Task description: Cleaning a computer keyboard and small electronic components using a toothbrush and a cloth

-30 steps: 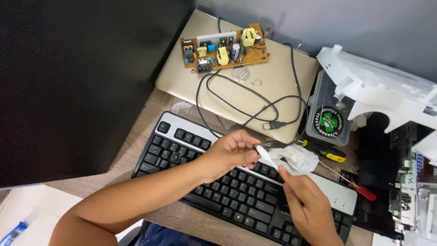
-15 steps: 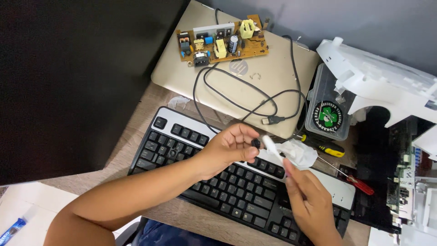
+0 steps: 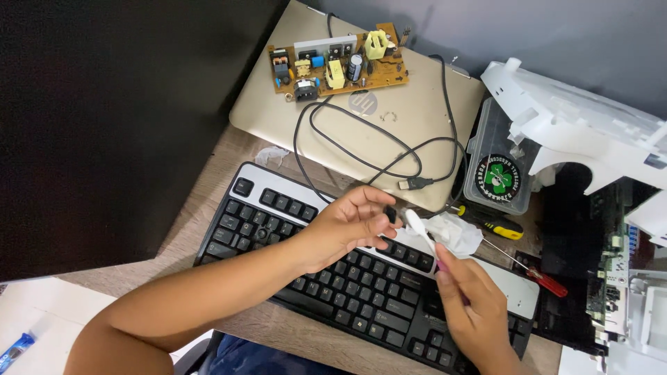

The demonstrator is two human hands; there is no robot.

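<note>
A cluttered wooden desk fills the view, with a dark wall or panel taking up the left of the frame. In the lower middle lies a black keyboard with a silver rim, and both of the person's hands work just above it. The left hand is curled, thumb and forefinger pinched on a small black keycap held up over the keys. The right hand, lower right of centre, is closed around the handle of a white toothbrush, whose head points up-left and sits right against the keycap. Just behind the brush a crumpled white tissue rests on the keyboard's upper edge.

At the top centre a closed gold laptop carries a bare brown circuit board and a looped black cable. To the right stand a clear plastic box with a round green sticker, a yellow-handled screwdriver and a red-handled screwdriver. White printer housing crowds the right edge of the frame.
</note>
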